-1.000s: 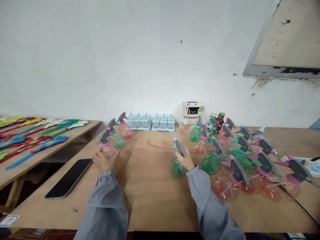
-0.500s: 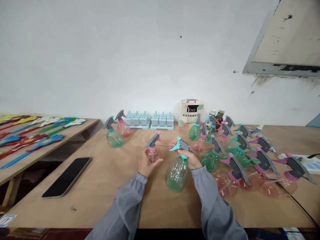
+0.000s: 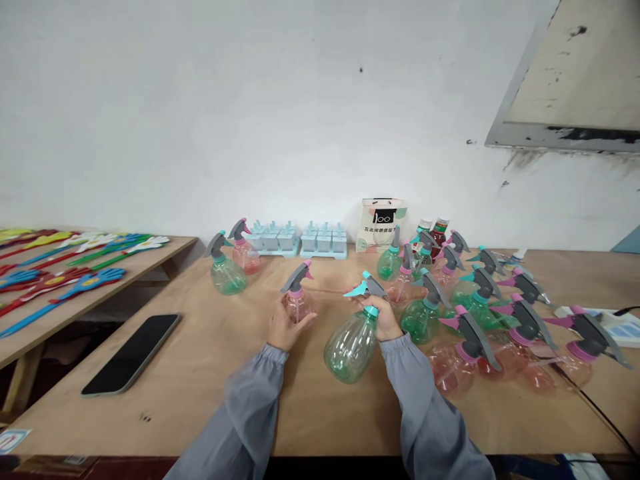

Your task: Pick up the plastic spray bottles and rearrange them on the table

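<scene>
My left hand [image 3: 289, 325] is wrapped round the body of a pink spray bottle [image 3: 300, 301], which stands upright with its grey and pink trigger head on top. In my right hand [image 3: 384, 317] is a green spray bottle [image 3: 349, 350], gripped at the neck below its grey and turquoise head. This bottle tilts, its base toward the lower left. Close by on the right stand several more spray bottles, a green one [image 3: 420, 321] and a pink one [image 3: 451, 369] among them. Some of my right fingers are hidden behind the bottle's neck.
A green spray bottle [image 3: 229, 275] and a pink one [image 3: 247, 258] stand at the back left. Pale blue ice-pop moulds [image 3: 324, 244] and a printed paper bag [image 3: 381, 227] line the wall. A phone [image 3: 133, 355] lies front left. A power strip [image 3: 615, 327] sits far right.
My left hand and the pink spray bottle have shifted slightly left and away from me. The green spray bottle in my right hand has tipped further, its head moving a little right.
</scene>
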